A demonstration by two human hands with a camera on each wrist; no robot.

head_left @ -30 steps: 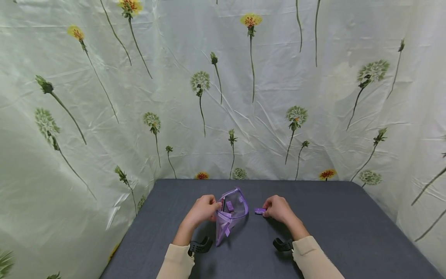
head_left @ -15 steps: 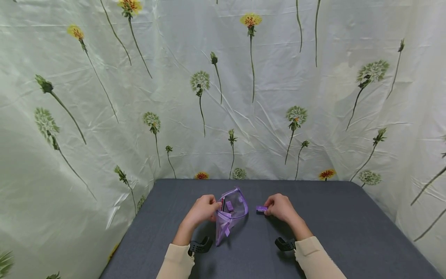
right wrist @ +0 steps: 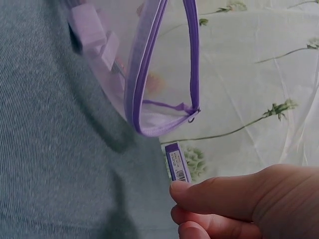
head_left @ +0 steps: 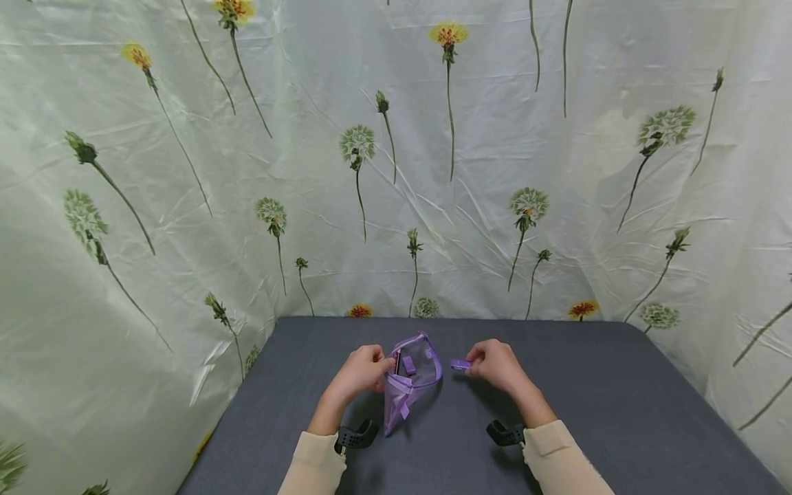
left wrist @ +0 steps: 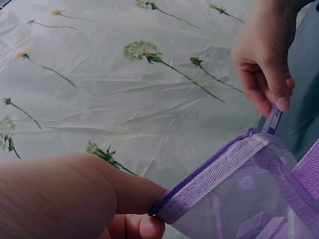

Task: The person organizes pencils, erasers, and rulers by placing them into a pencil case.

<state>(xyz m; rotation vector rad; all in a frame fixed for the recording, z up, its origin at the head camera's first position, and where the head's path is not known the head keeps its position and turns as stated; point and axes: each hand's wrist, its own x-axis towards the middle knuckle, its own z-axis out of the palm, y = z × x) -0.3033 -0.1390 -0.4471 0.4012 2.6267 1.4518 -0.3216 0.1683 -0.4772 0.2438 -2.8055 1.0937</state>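
A purple mesh zip pouch (head_left: pixel 394 405) stands with its mouth unzipped, and my left hand (head_left: pixel 361 370) pinches the left edge of its rim. Inside lie a purple block (head_left: pixel 409 366) and a slim red-and-black item (head_left: pixel 397 361), partly behind my fingers. To the pouch's right, my right hand (head_left: pixel 495 364) pinches a small purple eraser (head_left: pixel 460 364) between thumb and fingers. In the right wrist view the eraser (right wrist: pixel 177 163) shows a white barcode label and a purple end, just apart from the pouch's zipped rim (right wrist: pixel 132 99).
Both hands are over a dark grey table (head_left: pixel 594 399). Behind it hangs a pale curtain (head_left: pixel 297 165) printed with dandelions, reaching round both sides. Black bands (head_left: pixel 355 436) sit on both wrists.
My right hand has lifted slightly, and the eraser has tilted and shifted a little toward the pouch. My left hand and the pouch stay nearly still.
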